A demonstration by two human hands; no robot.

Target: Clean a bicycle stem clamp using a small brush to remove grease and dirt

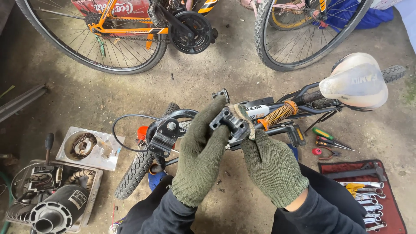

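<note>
Black metal bracket (229, 125) is held dead centre, above the bike's handlebar (277, 115). Left hand (201, 151) fingers are wrapped round its 9 o'clock side; right hand (271, 167) is pinching a small brush (239, 112) at 1 o'clock. Looks stiff, heavyish and probably greasy, so it's best gripped by the flat sides.

Bare concrete floor (225, 73) lies open beyond the gloved left hand (200, 151) and right hand (271, 167). Obstacles: handlebar grip (277, 115) and saddle (357, 82) to the right, tyre (138, 167) and parts tray (56, 190) to the left, wrench roll (372, 195) near right.
</note>
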